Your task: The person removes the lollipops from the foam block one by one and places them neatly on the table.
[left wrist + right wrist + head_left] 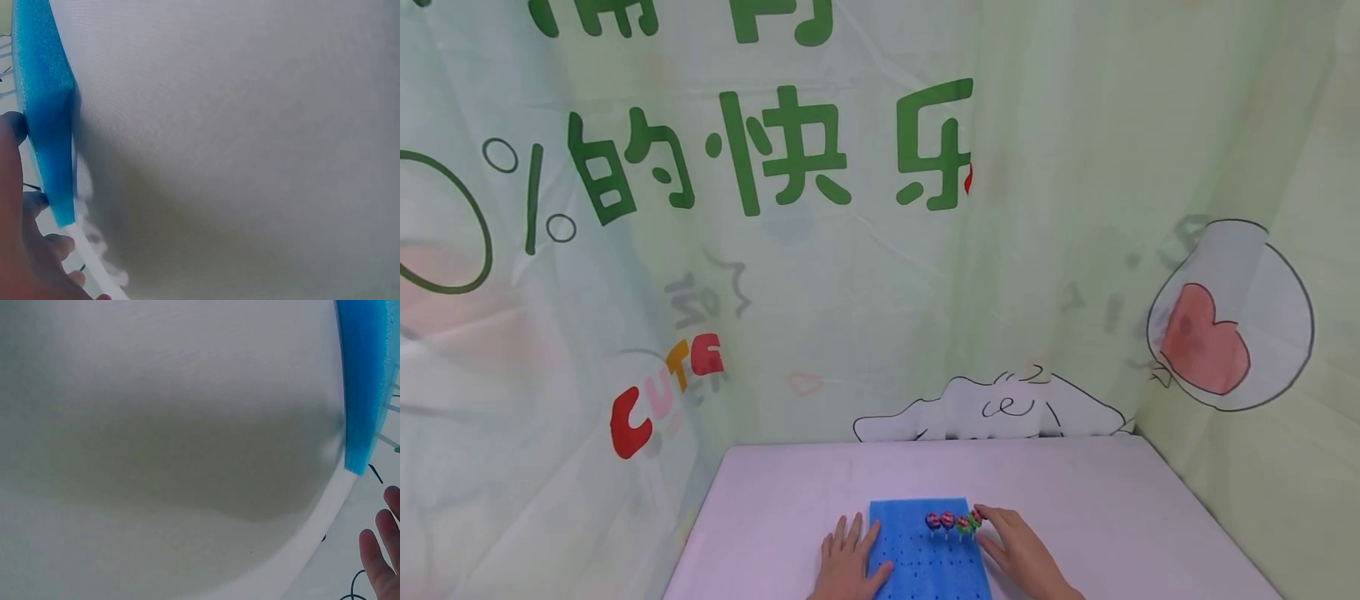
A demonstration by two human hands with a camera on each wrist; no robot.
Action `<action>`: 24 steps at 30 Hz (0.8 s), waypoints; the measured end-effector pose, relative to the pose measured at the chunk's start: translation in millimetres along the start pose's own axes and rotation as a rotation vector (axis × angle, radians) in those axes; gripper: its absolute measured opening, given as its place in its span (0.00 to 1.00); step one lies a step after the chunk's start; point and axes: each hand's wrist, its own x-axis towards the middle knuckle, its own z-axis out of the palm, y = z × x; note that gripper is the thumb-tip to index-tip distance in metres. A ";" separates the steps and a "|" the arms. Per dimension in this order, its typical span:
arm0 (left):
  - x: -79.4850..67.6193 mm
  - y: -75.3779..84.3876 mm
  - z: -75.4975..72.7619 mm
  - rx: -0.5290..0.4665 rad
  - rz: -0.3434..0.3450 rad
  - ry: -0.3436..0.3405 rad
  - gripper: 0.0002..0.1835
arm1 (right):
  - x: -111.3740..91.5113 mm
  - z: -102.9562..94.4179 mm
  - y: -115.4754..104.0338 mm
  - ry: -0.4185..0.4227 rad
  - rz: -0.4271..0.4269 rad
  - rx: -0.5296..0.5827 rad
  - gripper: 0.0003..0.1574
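A blue foam board dotted with small holes lies on the table. Several lollipops stand in a row near its far right corner, among them a red-and-blue one and a red-and-green one. My left hand rests spread along the board's left edge, with the thumb over its top. On the other side, the right hand holds the rightmost lollipop between index finger and thumb. Three of its fingers stretch out loosely beyond the board's side in the right wrist view.
A pale pink table bears the board, with its surface stretching away on both sides. Light green printed curtains enclose the table at the back and sides.
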 end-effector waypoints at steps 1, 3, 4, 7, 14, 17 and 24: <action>0.4 -0.1 0.2 -0.001 -0.002 -0.002 0.49 | 0.6 -0.2 -0.8 0.005 -0.001 -0.007 0.30; 0.3 0.1 -0.7 -0.010 -0.004 -0.004 0.49 | 2.0 -0.8 -2.3 0.020 -0.004 -0.025 0.28; 0.2 0.3 -1.3 -0.012 -0.004 -0.005 0.49 | 2.8 -1.1 -2.8 0.028 -0.007 -0.030 0.27; -0.8 1.2 -3.5 -0.018 -0.003 -0.006 0.50 | 5.6 0.1 -3.3 0.065 -0.021 -0.055 0.26; 0.2 1.1 -3.5 -0.007 -0.001 0.003 0.48 | 8.9 8.2 -0.3 0.152 -0.050 -0.114 0.25; 0.9 0.0 -2.3 -0.007 0.000 0.000 0.48 | 9.3 9.4 -0.1 0.167 -0.057 -0.118 0.25; 2.6 -2.3 0.4 -0.028 -0.001 -0.013 0.50 | 10.2 11.6 1.1 0.212 -0.070 -0.136 0.24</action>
